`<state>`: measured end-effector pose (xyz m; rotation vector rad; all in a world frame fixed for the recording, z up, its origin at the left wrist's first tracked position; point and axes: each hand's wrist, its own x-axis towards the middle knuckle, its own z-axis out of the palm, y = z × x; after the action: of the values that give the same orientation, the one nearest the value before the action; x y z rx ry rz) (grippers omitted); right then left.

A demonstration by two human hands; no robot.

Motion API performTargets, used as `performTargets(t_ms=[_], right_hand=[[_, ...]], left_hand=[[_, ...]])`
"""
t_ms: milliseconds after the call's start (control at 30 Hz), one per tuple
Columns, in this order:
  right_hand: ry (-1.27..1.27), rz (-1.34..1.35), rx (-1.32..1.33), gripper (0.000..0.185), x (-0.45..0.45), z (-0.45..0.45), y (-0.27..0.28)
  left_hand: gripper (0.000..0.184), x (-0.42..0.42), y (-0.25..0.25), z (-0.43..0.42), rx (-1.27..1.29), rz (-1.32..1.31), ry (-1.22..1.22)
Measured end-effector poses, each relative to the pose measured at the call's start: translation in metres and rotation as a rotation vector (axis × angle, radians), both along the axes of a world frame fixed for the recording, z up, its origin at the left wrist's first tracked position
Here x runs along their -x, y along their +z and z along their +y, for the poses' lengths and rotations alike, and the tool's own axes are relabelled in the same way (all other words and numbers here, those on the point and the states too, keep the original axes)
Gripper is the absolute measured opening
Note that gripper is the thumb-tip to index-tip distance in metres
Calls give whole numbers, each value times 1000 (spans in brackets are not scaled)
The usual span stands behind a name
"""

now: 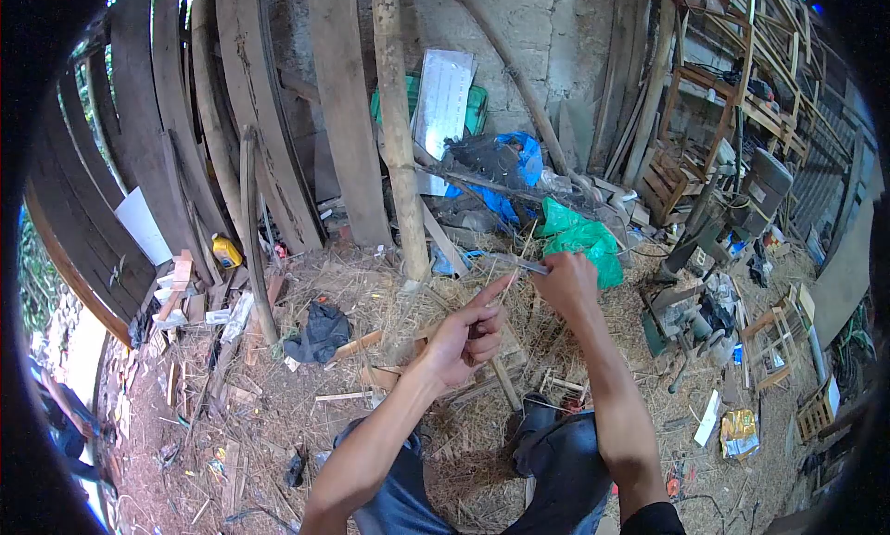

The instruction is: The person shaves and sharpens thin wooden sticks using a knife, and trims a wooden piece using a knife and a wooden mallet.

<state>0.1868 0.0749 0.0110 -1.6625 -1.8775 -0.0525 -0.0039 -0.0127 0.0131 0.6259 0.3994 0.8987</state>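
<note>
My right hand [569, 285] is closed around the handle of a knife [519, 262]. Its pale blade points left, towards my other hand. My left hand [464, 343] is held lower and to the left, with the index finger stretched up near the blade and the other fingers curled in. Something thin and light-coloured may lie between those fingers, but it is too small to make out. Both hands are in the air above my knees, in front of a straw-strewn floor. A green plastic bag [577, 235] lies beyond my right hand.
A wooden post [400, 146] stands ahead, near leaning planks [348, 118]. Black plastic [320, 333] and wood scraps lie left on the ground, with a yellow bottle [226, 251] farther back. At right are a machine [691, 317], a slatted crate [818, 410] and a wooden rack [732, 90].
</note>
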Motion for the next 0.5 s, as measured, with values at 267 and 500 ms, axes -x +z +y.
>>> performTargets(t_ms=[267, 500], right_hand=[[-40, -8, 55, 16, -10, 4, 1], [-191, -2, 113, 25, -25, 18, -11]], left_hand=[[52, 0, -1, 0, 7, 24, 1], [49, 2, -6, 4, 3, 64, 6]])
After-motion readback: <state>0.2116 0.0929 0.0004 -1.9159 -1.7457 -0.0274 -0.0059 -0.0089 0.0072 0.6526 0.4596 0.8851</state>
